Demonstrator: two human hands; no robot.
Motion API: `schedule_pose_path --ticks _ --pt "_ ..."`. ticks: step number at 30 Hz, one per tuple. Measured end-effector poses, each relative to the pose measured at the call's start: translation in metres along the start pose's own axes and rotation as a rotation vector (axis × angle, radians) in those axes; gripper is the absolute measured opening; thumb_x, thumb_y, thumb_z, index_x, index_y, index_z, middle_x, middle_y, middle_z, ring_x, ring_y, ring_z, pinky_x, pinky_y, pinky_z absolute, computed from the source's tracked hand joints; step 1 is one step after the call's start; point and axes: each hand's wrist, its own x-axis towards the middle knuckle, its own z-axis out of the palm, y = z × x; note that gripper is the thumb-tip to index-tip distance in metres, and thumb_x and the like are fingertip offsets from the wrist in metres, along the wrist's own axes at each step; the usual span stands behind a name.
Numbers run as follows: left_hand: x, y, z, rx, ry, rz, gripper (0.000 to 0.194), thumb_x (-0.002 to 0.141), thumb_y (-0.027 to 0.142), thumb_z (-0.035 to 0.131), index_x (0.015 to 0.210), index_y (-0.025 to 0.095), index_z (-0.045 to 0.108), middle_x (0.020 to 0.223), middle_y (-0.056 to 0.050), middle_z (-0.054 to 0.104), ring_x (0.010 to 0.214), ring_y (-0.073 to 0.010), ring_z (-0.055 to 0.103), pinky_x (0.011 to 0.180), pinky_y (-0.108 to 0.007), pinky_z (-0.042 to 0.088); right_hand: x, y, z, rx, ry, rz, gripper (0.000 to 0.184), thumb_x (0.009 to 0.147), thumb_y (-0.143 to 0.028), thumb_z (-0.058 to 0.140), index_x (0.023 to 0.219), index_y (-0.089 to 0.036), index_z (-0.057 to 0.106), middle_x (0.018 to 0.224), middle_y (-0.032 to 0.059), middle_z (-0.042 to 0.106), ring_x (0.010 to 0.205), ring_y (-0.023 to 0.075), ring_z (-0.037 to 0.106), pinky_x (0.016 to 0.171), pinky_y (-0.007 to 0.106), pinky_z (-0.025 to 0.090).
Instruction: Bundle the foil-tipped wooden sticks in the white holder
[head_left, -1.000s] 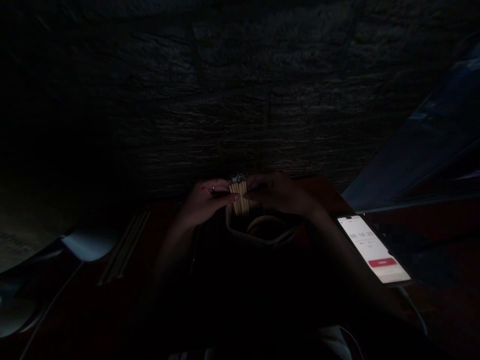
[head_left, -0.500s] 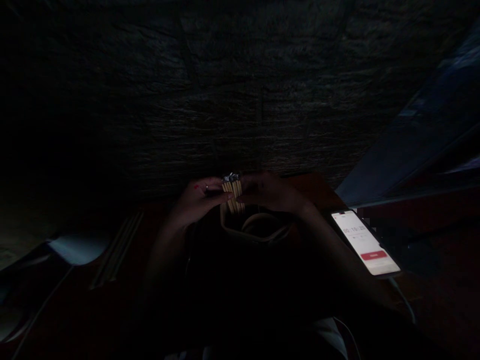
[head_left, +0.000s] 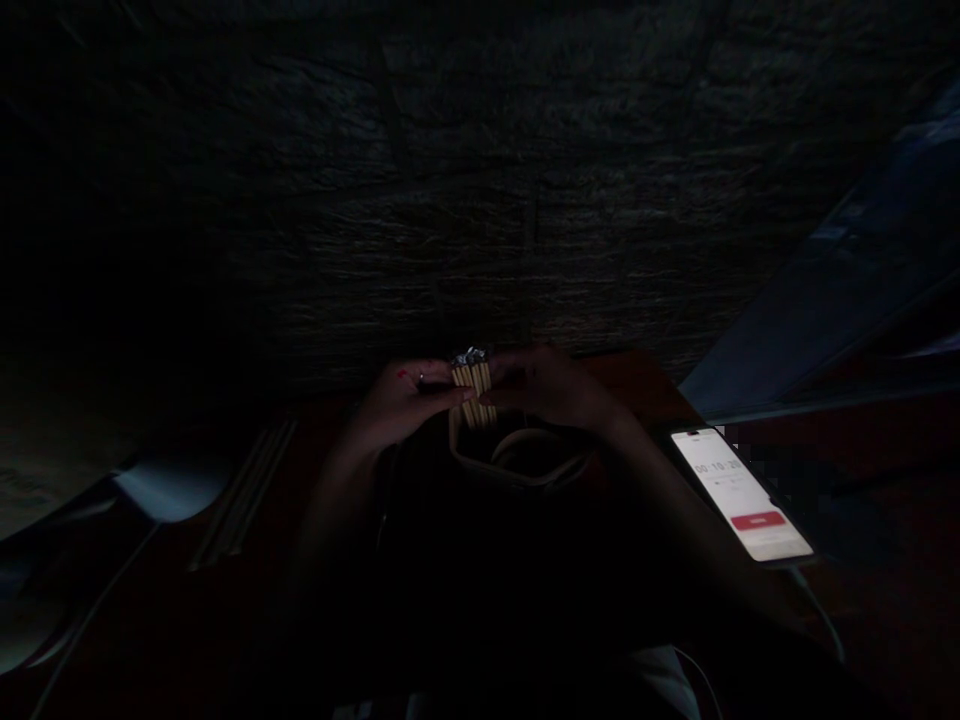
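Everything is shifted slightly rightward in frame. At centre, the stick bundle (head_left: 472,376) is pinched by left hand (head_left: 401,400) and right hand (head_left: 559,388), fingers closed, at the container (head_left: 525,483); gathering is done there, while loose sticks (head_left: 263,488) are left apart, lower left.

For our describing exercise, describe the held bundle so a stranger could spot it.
Find the dark wall; below it, the left hand and right hand. Between them is the stick bundle. Its silvery top distinguishes it from the long rods at left.
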Motion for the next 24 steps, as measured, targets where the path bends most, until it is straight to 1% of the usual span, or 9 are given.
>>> schedule_pose_path --ticks 4,9,12,17,21,24 --pt "-0.001 0.0024 0.0004 0.032 0.022 0.013 0.016 0.081 0.03 0.067 0.087 0.016 0.074 0.092 -0.004 0.076 0.089 -0.0196 0.069 0.081 -0.029 0.052 -0.0004 -0.0009 0.0003 -0.008 0.013 -0.008 0.016 0.08 -0.022 0.064 0.093 -0.016 0.071 0.086 0.002 0.073 0.077 0.0149 0.065 0.067 0.025 0.044" --pt "-0.0006 0.0016 0.0011 0.062 0.035 0.031 0.02 0.08 0.035 0.067 0.083 0.016 0.072 0.086 -0.004 0.075 0.083 -0.0199 0.068 0.072 -0.028 0.051 -0.0002 -0.0013 0.0005 -0.043 0.029 -0.004 0.01 0.08 -0.022 0.063 0.085 -0.016 0.068 0.078 0.0002 0.07 0.071 0.0127 0.062 0.063 0.023 0.041" --pt "-0.0006 0.0007 0.002 0.06 0.033 0.029 0.021 0.081 0.036 0.067 0.08 0.016 0.071 0.084 -0.004 0.074 0.082 -0.0193 0.068 0.071 -0.028 0.051 -0.0004 -0.0014 0.0007 -0.055 0.039 0.006 0.008 0.079 -0.022 0.063 0.082 -0.016 0.067 0.076 -0.0003 0.068 0.069 0.0121 0.06 0.062 0.023 0.04" --pt "0.0003 0.0008 0.003 0.038 0.025 0.028 0.02 0.081 0.036 0.066 0.08 0.016 0.071 0.086 -0.005 0.074 0.084 -0.019 0.067 0.074 -0.029 0.05 -0.0009 -0.0008 0.0007 -0.009 0.024 0.006 0.011 0.08 -0.026 0.064 0.083 -0.016 0.067 0.077 0.0005 0.068 0.07 0.012 0.06 0.062 0.024 0.04" --pt "0.0012 0.0023 0.002 0.071 0.036 0.01 0.019 0.08 0.034 0.067 0.074 0.016 0.07 0.079 -0.003 0.072 0.075 -0.017 0.065 0.067 -0.027 0.048 -0.0002 0.0018 0.0008 -0.003 0.018 0.018 0.012 0.079 -0.026 0.064 0.083 -0.015 0.066 0.077 0.0003 0.068 0.071 0.0121 0.06 0.063 0.024 0.04" --pt "0.0009 0.0023 0.0003 0.071 0.011 0.016 0.018 0.08 0.034 0.067 0.072 0.018 0.07 0.075 -0.001 0.071 0.073 -0.0163 0.064 0.065 -0.026 0.048 0.0002 0.0037 -0.0002 0.018 0.003 0.016 0.012 0.08 -0.025 0.063 0.086 -0.016 0.067 0.08 0.0006 0.068 0.072 0.0123 0.06 0.064 0.024 0.041"
